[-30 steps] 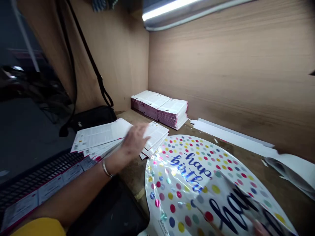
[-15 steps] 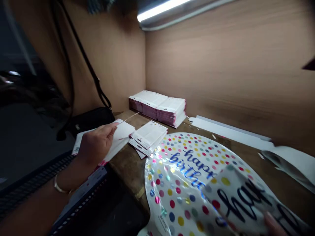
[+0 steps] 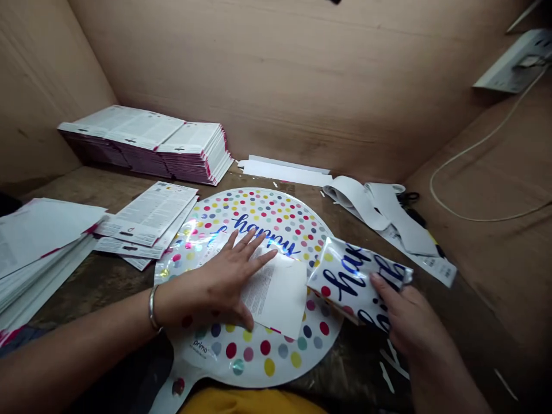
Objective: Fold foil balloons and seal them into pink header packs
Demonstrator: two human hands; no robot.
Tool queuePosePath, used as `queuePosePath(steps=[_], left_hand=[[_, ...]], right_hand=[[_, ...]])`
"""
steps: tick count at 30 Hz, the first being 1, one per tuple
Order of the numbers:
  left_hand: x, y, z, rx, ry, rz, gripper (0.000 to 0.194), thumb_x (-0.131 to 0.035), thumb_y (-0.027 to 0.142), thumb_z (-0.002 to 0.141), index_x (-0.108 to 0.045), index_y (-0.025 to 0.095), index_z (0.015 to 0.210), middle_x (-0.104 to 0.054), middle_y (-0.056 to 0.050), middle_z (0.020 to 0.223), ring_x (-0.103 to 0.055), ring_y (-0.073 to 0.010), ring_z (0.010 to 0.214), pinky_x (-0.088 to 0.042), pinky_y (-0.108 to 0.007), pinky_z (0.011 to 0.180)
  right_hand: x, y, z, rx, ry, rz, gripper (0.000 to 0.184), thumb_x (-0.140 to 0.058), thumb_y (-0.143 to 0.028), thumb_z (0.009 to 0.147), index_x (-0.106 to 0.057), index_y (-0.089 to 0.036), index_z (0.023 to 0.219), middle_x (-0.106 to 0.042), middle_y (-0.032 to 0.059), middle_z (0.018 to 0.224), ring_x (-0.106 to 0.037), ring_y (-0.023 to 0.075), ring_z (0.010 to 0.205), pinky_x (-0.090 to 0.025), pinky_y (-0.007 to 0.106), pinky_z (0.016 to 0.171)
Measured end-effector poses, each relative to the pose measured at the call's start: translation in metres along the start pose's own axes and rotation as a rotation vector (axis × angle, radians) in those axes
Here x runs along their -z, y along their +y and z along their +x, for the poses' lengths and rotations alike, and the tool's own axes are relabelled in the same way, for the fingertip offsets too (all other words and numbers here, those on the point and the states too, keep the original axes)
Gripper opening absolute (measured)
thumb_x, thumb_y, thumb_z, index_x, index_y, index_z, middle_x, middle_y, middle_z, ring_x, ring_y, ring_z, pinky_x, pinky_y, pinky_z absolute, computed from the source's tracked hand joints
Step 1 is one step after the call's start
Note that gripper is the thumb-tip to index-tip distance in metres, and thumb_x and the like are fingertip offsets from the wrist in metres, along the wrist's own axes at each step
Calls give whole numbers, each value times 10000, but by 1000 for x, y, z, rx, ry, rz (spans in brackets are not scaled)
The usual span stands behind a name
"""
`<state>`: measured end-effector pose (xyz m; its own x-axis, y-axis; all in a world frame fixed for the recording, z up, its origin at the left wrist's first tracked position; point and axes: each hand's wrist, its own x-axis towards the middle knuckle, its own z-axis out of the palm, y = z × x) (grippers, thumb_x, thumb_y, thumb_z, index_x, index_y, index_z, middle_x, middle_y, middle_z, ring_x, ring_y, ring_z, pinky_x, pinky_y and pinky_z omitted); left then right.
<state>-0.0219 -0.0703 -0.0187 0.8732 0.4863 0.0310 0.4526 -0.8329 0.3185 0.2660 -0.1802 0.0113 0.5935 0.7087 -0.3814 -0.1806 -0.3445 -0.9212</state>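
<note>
A round foil balloon [image 3: 263, 208] with coloured dots and blue "happy" lettering lies flat on the wooden table in front of me. My left hand [image 3: 228, 282] rests flat on it, fingers spread, pressing on a white printed paper insert [image 3: 278, 293] that partly covers the balloon. My right hand [image 3: 407, 319] grips a folded foil balloon [image 3: 356, 282] with large dark lettering, just to the right of the insert. The folded balloon's lower end is hidden by my fingers.
Several stacks of pink-edged packaged cards [image 3: 146, 146] stand against the back wall. Loose printed leaflets [image 3: 146, 215] and a larger pile [image 3: 38, 244] lie to the left. White strips [image 3: 284, 171], curled backing paper [image 3: 357, 201] and black-handled scissors [image 3: 407, 198] lie to the right.
My view has swung down and to the right. My left hand has moved from the leaflet pile onto the balloon, and a white paper insert now lies there. The folded balloon has come fully into view.
</note>
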Motion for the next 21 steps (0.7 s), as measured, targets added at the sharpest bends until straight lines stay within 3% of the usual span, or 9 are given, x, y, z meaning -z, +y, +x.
queuePosePath(steps=[3,8,13,17,19,21], left_hand=[[-3,-10,11,-38,-103,-9,1203,-601,801,502,-180,201,1456,-104,-212,1521,-37,-405,1390,-42,-573,1097],[-18,-9,15,-10,-38,-16,1131,-618,725,575,-183,161,1452,-83,-219,1521,-22,-416,1386,-63,-572,1104],[-17,-8,14,-13,-20,-45,1032,-623,609,667,-153,133,1454,-63,-221,1524,0,-415,1388,-70,-590,1098],[-21,-8,16,-10,-2,-18,1090,-639,638,625,-160,106,1448,-114,-241,1510,-27,-414,1387,-58,-587,1101],[-23,-9,16,-12,4,0,1147,-677,649,558,-178,115,1443,-129,-242,1507,-53,-419,1384,-42,-589,1101],[-24,-9,16,4,-2,5,1094,-672,606,597,-168,140,1449,-124,-225,1513,-59,-408,1387,-47,-585,1102]], right_hand=[[-17,4,-11,-183,-179,113,430,-742,-297,659,-615,-198,1058,-737,81,893,-688,322,852,-594,432,632],[-53,20,-32,-315,-356,213,464,-725,-285,692,-580,-176,1119,-732,86,927,-685,298,878,-579,445,723],[-77,32,-41,-175,-395,101,451,-659,-418,747,-590,-177,1122,-718,87,992,-661,288,953,-545,448,819],[-63,30,-33,12,-317,-127,431,-629,-484,765,-632,-191,1080,-713,78,1010,-630,288,1020,-520,437,868],[-54,30,-32,31,-294,-146,423,-638,-475,763,-636,-197,1082,-708,75,1029,-614,283,1052,-505,428,895],[-54,34,-37,-14,-313,-110,434,-645,-467,762,-627,-195,1101,-708,77,1028,-623,278,1034,-507,430,889]])
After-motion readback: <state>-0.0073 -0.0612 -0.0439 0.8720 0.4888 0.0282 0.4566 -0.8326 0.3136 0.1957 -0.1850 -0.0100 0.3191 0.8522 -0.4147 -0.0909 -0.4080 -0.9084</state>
